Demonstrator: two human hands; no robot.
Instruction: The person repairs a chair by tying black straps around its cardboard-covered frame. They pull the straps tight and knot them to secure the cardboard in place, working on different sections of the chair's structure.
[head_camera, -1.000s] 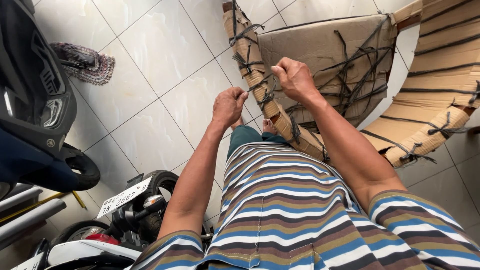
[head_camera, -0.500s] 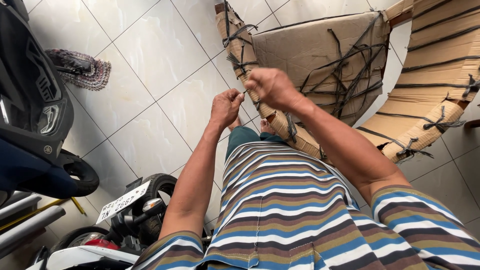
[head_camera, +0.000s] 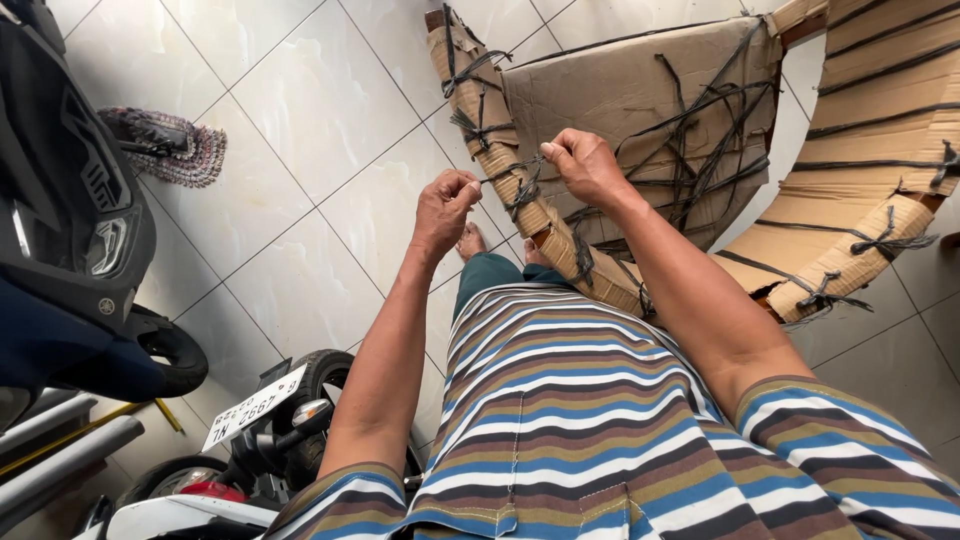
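A piece of furniture wrapped in brown cardboard (head_camera: 620, 100) leans on the tiled floor ahead of me, bound with black straps. A thin black strap (head_camera: 512, 168) stretches taut between my two hands over the wrapped leg (head_camera: 500, 170). My left hand (head_camera: 445, 205) pinches one end of it at the left. My right hand (head_camera: 585, 165) grips the other end at the right, close to the cardboard panel. Black knots sit along the leg above and below the strap.
A dark scooter (head_camera: 70, 230) stands at the left, and another motorbike's rear wheel and number plate (head_camera: 255, 405) are at the lower left. A grey rag (head_camera: 165, 145) lies on the white tiles. More cardboard-wrapped curved parts (head_camera: 870, 160) are at the right. My bare feet (head_camera: 470, 240) show below the hands.
My right hand swung left toward the left hand, then moved back right and up. The strap now runs tight between both hands. My left hand has stayed nearly in place.
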